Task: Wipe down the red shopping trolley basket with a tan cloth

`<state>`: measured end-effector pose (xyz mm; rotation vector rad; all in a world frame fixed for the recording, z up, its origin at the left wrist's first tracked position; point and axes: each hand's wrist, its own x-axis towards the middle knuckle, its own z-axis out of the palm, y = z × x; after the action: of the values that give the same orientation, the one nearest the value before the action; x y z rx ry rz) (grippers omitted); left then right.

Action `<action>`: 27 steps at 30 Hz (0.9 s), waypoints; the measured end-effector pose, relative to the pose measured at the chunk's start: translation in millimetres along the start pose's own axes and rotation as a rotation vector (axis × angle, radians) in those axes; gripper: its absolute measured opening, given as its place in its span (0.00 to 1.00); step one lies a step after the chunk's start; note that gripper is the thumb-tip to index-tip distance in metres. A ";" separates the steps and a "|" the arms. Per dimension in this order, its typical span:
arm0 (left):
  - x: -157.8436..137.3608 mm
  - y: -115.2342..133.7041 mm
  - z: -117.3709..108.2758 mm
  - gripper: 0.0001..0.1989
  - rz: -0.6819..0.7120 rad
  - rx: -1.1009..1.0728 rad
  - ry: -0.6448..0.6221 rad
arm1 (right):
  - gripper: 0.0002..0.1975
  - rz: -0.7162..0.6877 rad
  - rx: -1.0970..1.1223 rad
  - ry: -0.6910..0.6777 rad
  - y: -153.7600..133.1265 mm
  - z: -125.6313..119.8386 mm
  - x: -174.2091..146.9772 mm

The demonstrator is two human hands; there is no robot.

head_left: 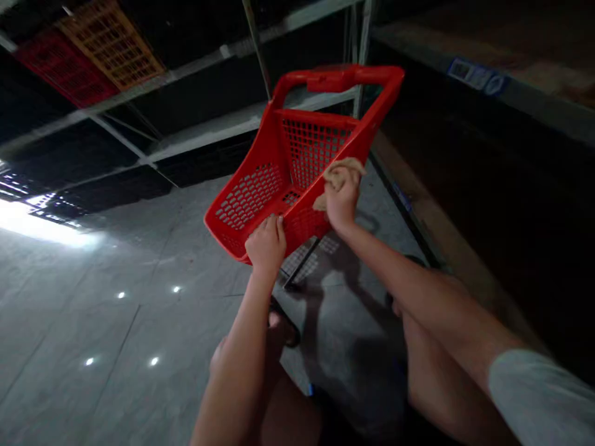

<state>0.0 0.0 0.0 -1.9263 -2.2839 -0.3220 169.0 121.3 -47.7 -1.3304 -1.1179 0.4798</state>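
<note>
A red plastic shopping cart (304,214) with lattice walls and a looped handle stands tilted in view before me. My left hand (266,243) is closed over the near rim of its basket, toward the lower left corner. My right hand (343,198) is closed on a tan cloth (346,170) and presses it against the upper part of the near basket wall. Part of the cloth hangs out below the fingers. Under the basket a dark metal leg (302,263) of the cart reaches down to the floor.
Metal shelving (204,139) runs behind the cart, with a yellow crate (111,43) and a red crate (67,68) on it at upper left. A dark shelf edge with a blue-and-white label (476,75) is at right. Grey tiled floor (139,334) lies at left, with bright reflections.
</note>
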 end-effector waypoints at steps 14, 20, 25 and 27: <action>2.7 -26.2 3.5 0.21 0.022 -0.028 0.065 | 0.18 -0.004 -0.009 0.117 -11.2 -26.8 75.6; -0.8 -30.5 5.2 0.22 0.042 -0.047 0.067 | 0.22 -0.160 -0.010 0.020 -4.1 -25.0 49.7; 3.7 -31.9 5.9 0.22 0.045 -0.077 0.056 | 0.23 -0.041 0.032 -0.298 21.2 -10.0 -18.0; 4.6 -33.2 6.7 0.22 0.050 -0.078 0.056 | 0.21 0.041 0.037 -0.281 31.4 -14.9 -16.1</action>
<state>-33.2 0.8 -7.9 -1.9804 -2.2155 -0.4597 184.1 108.0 -80.4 -1.2815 -1.3064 0.7319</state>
